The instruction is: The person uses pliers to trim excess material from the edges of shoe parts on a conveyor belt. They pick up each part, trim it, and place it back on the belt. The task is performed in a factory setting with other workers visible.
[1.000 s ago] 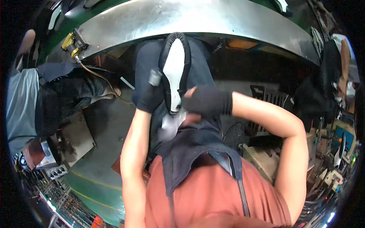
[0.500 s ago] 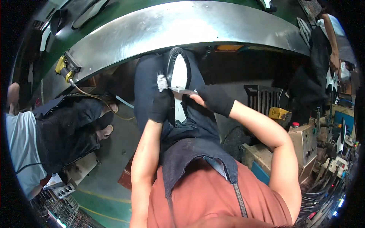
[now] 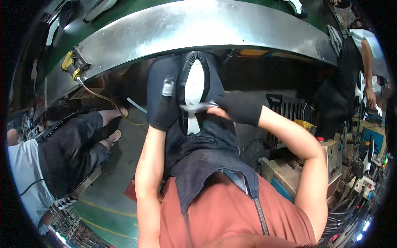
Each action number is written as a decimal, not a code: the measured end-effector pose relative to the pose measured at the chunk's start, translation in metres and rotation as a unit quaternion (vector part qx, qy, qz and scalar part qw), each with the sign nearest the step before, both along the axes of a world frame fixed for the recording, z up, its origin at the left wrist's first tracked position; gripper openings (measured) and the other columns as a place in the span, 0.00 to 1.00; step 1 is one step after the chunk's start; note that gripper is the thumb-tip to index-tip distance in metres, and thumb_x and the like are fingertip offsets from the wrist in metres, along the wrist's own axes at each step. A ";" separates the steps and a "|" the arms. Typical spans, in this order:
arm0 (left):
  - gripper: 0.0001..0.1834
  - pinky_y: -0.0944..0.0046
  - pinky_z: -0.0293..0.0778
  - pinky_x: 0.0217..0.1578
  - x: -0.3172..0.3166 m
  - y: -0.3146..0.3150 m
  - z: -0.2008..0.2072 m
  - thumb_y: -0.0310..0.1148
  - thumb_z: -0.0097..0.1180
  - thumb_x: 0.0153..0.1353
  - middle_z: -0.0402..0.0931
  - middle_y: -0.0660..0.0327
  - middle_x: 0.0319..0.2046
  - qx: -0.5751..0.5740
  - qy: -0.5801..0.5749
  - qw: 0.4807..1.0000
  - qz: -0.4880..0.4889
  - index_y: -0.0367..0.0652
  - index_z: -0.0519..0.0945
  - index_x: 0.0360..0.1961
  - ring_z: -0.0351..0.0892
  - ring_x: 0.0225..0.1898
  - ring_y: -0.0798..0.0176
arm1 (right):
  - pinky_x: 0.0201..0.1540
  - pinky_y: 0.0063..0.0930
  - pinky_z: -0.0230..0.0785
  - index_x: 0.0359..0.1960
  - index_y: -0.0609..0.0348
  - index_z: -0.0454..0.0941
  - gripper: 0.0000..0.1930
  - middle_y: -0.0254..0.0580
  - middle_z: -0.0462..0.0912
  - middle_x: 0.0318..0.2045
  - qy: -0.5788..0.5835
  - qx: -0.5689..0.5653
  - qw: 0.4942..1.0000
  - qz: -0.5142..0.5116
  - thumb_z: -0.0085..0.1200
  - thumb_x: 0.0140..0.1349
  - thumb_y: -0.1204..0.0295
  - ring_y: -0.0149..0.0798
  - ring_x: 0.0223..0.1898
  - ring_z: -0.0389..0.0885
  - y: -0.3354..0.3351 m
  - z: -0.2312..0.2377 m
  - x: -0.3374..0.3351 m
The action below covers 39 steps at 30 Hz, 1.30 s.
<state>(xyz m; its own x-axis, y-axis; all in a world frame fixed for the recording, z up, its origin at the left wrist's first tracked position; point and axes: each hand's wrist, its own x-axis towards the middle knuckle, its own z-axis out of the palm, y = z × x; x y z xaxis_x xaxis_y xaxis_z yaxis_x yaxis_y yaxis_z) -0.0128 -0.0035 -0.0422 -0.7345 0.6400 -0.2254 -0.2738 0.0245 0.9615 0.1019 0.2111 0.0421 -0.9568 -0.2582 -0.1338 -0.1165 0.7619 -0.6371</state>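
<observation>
A black shoe upper (image 3: 180, 91) lies sole side up between my thighs, its toe away from me. Pleated black material rings the toe around a white bottom (image 3: 195, 80). My right hand (image 3: 235, 107), in a black fingerless glove, is closed on a slim metal tool (image 3: 194, 108) that reaches across the white bottom; motion blurs its working end. To the left of the shoe is my left hand (image 3: 164, 112), also black-gloved, with something whitish (image 3: 168, 87) at its fingertips, perhaps a wrapping. How its fingers are set cannot be made out.
A curved metal bench edge (image 3: 165, 33) runs ahead of my knees, with a yellow air stapler (image 3: 72, 66) and hose at its left end. One seated person (image 3: 70, 157) is on the left; another person's arm (image 3: 367, 70) shows at far right. Machinery (image 3: 331, 153) stands right.
My left hand has shifted left, away from the shoe, its whitish fingertips further from the shoe's edge. My right hand has moved slightly right and nearer me with the tool.
</observation>
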 end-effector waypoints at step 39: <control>0.25 0.59 0.71 0.55 -0.255 0.083 0.115 0.53 0.56 0.60 0.80 0.54 0.44 -0.098 0.345 0.906 -0.224 0.41 0.80 0.46 0.78 0.49 0.56 | 0.26 0.37 0.69 0.23 0.67 0.76 0.33 0.50 0.77 0.15 -0.281 -0.209 0.800 -0.487 0.36 0.69 0.46 0.41 0.20 0.82 -0.046 -0.131 0.015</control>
